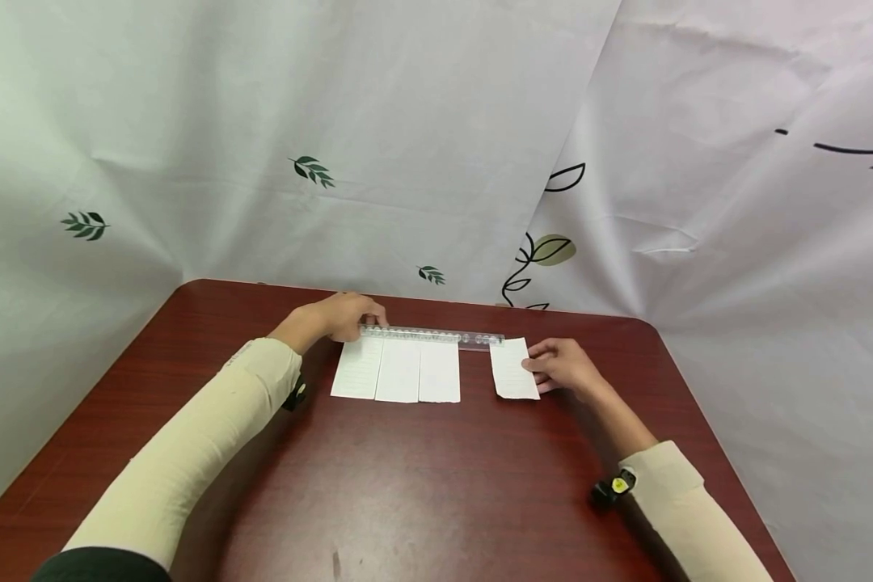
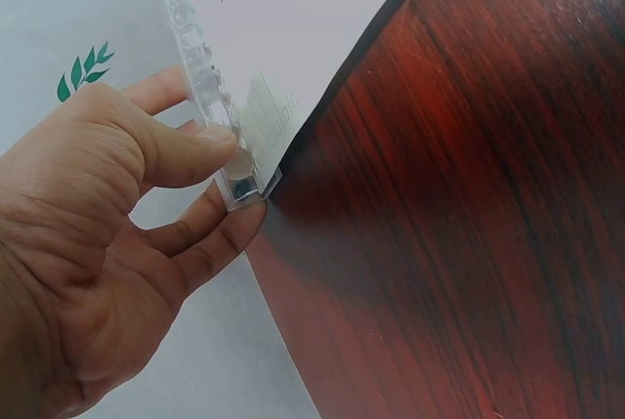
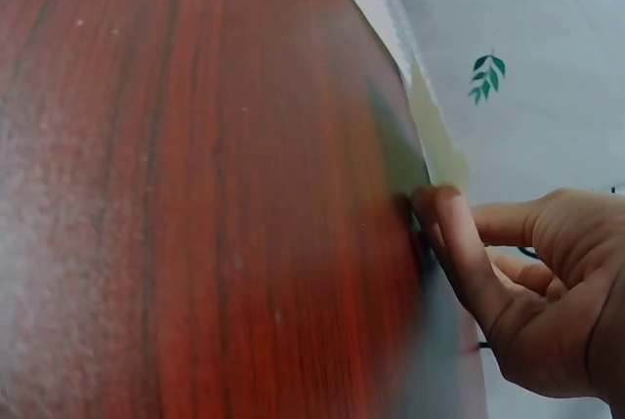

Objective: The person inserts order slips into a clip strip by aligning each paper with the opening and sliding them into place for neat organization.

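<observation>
At the far side of the table, my left hand [image 1: 345,314] holds one end of a clear plastic ruler-like strip [image 1: 473,338] with a row of round shapes along it. In the left wrist view the thumb lies on the strip [image 2: 210,111] and fingers curl at its end. Three white paper slips [image 1: 398,372] lie side by side along the strip's near edge. My right hand [image 1: 563,364] pinches a separate paper slip [image 1: 512,370] by its right edge. This slip's upper left corner meets the strip's right end. In the right wrist view the held slip [image 3: 437,141] appears nearly edge-on.
The dark red wooden table [image 1: 378,485] has rounded far corners. A pale curtain [image 1: 407,145] with leaf prints hangs right behind its far edge and along both sides. Small dark wrist devices [image 1: 614,487] sit at both cuffs.
</observation>
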{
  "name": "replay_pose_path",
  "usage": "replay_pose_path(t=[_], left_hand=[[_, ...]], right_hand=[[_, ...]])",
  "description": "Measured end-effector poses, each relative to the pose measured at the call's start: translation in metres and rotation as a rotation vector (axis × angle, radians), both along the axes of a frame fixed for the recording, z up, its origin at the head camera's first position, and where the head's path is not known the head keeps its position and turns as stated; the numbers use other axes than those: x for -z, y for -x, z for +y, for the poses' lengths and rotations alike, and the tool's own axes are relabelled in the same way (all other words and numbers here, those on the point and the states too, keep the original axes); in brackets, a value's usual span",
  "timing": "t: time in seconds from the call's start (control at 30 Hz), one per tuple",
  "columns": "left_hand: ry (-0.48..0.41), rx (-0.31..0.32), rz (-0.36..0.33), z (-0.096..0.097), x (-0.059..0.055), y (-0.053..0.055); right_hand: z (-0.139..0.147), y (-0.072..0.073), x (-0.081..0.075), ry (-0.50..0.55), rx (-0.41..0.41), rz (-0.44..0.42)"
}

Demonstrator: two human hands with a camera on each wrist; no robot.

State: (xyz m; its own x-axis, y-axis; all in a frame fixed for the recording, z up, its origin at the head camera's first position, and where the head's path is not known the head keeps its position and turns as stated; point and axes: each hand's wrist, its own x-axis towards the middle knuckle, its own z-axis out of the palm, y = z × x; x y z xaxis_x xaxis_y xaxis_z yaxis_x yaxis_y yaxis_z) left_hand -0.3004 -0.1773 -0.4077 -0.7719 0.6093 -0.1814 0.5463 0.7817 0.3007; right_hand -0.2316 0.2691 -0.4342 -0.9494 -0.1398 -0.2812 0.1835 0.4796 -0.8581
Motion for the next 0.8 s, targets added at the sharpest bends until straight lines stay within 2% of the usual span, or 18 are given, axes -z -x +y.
replay_pose_path(t=[0.27,0.37,0.47,0.57,0.6,0.67,0.7,0.8], left_hand=[[0.0,-0.015,-0.008,0.0,0.0,-0.001],[-0.001,-0.017,-0.007,0.001,0.0,-0.001],[-0.001,-0.015,-0.006,0.0,0.0,-0.001],[-0.003,-0.018,-0.013,0.001,0.0,0.0],[-0.004,-0.02,-0.014,0.001,0.0,0.0],[-0.005,-0.023,-0.018,0.0,0.0,0.0],[-0.005,-0.025,-0.02,0.0,-0.001,0.0],[-0.001,-0.024,-0.019,0.0,0.0,0.001]], right_hand=[[-0.006,0.0,-0.001,-0.239,-0.03,0.13],[-0.006,-0.001,-0.002,-0.341,-0.078,0.23],[-0.004,-0.001,-0.002,-0.448,-0.195,0.398],[-0.002,0.001,0.001,-0.528,-0.37,0.578],[0.003,0.004,0.008,-0.526,-0.429,0.636],[0.003,0.004,0.011,-0.525,-0.522,0.695],[0.006,0.008,0.019,-0.515,-0.551,0.725],[0.002,0.007,0.021,-0.517,-0.585,0.731]])
